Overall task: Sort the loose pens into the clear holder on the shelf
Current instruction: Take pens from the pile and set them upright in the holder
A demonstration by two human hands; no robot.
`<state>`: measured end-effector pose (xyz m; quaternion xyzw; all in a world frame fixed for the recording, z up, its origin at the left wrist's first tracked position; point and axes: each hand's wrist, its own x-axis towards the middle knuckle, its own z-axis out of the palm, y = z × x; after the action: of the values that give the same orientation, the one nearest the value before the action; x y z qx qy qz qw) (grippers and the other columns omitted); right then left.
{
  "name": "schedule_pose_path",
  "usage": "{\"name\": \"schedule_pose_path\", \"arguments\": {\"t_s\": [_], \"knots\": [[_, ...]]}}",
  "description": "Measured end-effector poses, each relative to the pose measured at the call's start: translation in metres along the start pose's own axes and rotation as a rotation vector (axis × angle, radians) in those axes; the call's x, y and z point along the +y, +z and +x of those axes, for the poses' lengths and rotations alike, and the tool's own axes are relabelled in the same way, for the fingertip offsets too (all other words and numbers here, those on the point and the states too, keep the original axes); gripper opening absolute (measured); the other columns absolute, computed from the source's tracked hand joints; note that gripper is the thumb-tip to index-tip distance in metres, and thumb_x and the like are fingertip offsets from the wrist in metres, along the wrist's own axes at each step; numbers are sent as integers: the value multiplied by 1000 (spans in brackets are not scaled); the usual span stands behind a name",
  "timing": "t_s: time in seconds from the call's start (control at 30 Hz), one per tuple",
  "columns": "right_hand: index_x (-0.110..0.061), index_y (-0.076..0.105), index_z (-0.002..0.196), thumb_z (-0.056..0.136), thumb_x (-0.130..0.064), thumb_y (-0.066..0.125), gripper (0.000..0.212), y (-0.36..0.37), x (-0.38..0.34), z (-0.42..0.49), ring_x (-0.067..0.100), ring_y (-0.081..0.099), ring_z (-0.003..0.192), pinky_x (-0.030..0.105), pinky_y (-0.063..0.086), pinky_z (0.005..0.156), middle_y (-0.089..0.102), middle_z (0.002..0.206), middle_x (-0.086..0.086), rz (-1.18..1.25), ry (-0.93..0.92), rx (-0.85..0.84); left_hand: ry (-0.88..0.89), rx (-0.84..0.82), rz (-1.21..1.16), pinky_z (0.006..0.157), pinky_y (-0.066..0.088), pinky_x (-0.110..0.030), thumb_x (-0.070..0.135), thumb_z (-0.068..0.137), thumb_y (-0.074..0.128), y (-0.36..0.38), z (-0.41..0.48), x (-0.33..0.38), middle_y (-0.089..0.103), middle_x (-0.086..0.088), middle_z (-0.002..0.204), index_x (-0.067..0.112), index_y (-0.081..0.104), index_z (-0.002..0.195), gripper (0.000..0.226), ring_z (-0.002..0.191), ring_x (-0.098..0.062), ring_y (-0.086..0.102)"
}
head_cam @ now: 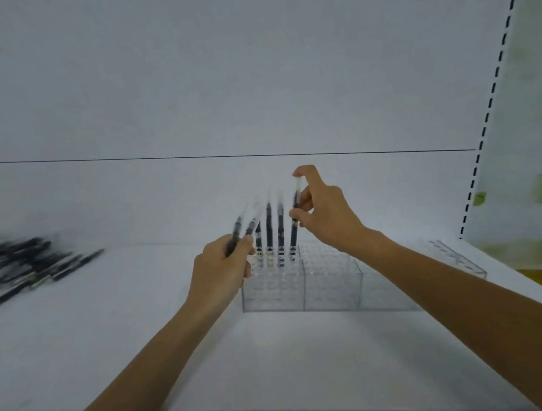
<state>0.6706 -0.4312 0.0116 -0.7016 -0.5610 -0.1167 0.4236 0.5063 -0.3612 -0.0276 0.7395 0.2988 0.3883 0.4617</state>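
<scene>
Clear plastic holder (333, 286) lies straight below the near-upright pen (294, 236) that the right hand (328, 215) pinches in a narrow grip, while the left hand (220, 275) clutches spare pens (250, 226).

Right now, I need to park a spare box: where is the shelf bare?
Bare shelf lies between the loose pen pile and the clear holder, and in front of it. Crowded: left hand and right hand over the holder's standing pens.
</scene>
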Motion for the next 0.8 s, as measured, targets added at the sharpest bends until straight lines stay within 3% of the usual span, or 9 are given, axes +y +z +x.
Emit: {"name": "schedule_pose_path", "arguments": {"t_s": [0.17, 0.33, 0.43, 0.5, 0.6, 0.7, 0.8], "knots": [[-13, 34, 129, 87, -4, 62, 51, -1, 6, 0, 30, 62, 77, 38, 51, 73, 56, 77, 9, -7, -13, -31, 38, 63, 78, 48, 34, -19, 23, 94, 46, 4, -3, 4, 54, 1, 54, 15, 59, 74, 25, 44, -7, 45], [-12, 34, 129, 88, -4, 59, 49, 1, 8, -5, 30, 64, 75, 45, 54, 73, 64, 84, 14, -110, -42, -154, 103, 51, 196, 47, 37, -17, 17, 92, 45, 3, 2, 15, 56, -1, 58, 9, 62, 81, 22, 47, -7, 48], [-17, 36, 135, 89, -14, 61, 51, -6, 11, -2, 23, 61, 88, 40, 52, 83, 63, 102, 12, -87, -2, -95, 134, 45, 188, 48, 37, -20, 18, 93, 44, 3, 4, 20, 57, -2, 59, 15, 60, 78, 22, 49, -11, 47], [-20, 37, 137, 92, -22, 57, 49, -12, 11, -3, 17, 55, 93, 33, 48, 82, 57, 108, 6, -113, -28, 56, 181, 51, 192, 45, 37, -15, 20, 94, 45, 6, 5, 24, 57, -3, 61, 11, 60, 81, 22, 48, -9, 47], [-17, 45, 129, 97, -26, 48, 33, -22, -3, -7, 13, 56, 88, 27, 42, 76, 59, 98, -3, -27, -22, 233, 247, 79, 161, 43, 36, -12, 24, 95, 46, 17, 4, 33, 57, -4, 65, 1, 59, 93, 25, 48, -7, 47], [-17, 48, 122, 95, -24, 53, 29, -26, -19, -9, 15, 65, 79, 25, 49, 72, 67, 87, 2, 343, 122, 72, 266, 41, 123, 46, 38, -12, 26, 96, 45, 31, 2, 41, 57, -1, 65, 6, 59, 93, 25, 48, -3, 49], [-18, 50, 119, 87, -12, 63, 35, -22, -26, -14, 27, 67, 81, 41, 56, 81, 65, 74, 5, 437, 126, -2, 251, -17, 85, 40, 37, -9, 27, 98, 40, 40, -5, 44, 59, -2, 67, 14, 57, 95, 22, 40, 2, 51]]}}
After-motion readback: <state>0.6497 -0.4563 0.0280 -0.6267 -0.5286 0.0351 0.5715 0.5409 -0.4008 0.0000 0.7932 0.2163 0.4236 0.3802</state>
